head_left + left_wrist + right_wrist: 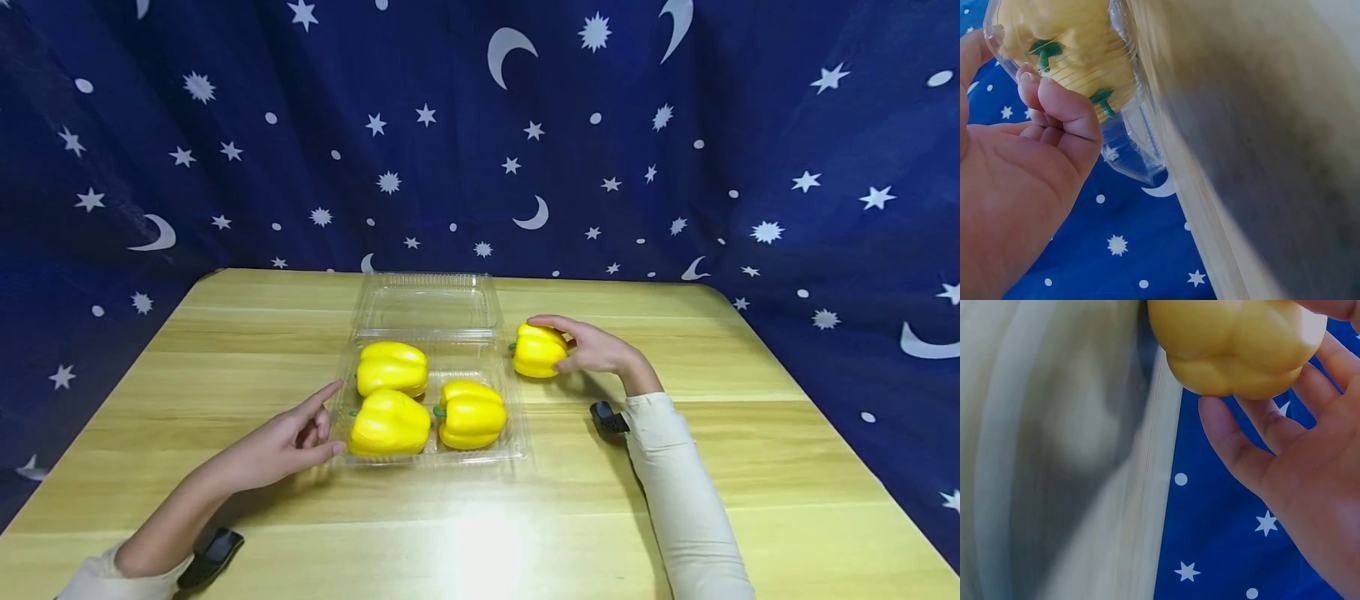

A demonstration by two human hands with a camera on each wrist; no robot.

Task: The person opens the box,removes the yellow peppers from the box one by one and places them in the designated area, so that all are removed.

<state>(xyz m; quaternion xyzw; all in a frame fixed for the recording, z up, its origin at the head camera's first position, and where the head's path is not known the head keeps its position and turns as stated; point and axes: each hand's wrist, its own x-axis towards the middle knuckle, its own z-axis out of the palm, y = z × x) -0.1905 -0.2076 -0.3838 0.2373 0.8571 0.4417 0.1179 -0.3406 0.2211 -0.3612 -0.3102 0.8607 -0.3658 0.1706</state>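
Observation:
A clear plastic clamshell box [517, 446] lies open on the table with three yellow bell peppers in it: one at back left [392, 368], one at front left [390, 423], one at right [472, 415]. Along the box's left edge is my left hand [281, 442], index finger and thumb stretched to the rim, the other fingers bent inward. Just right of the box, my right hand [596, 348] grips another yellow bell pepper [536, 352] between thumb and fingers. Its stem points left. The right wrist view shows the fingers around the bell pepper [1235, 344].
The box's raised lid [427, 304] leans back toward the far edge of the wooden table [637, 517]. Behind the table hangs a dark blue curtain [450, 150] with moons and stars. Each wrist wears a black device [213, 558].

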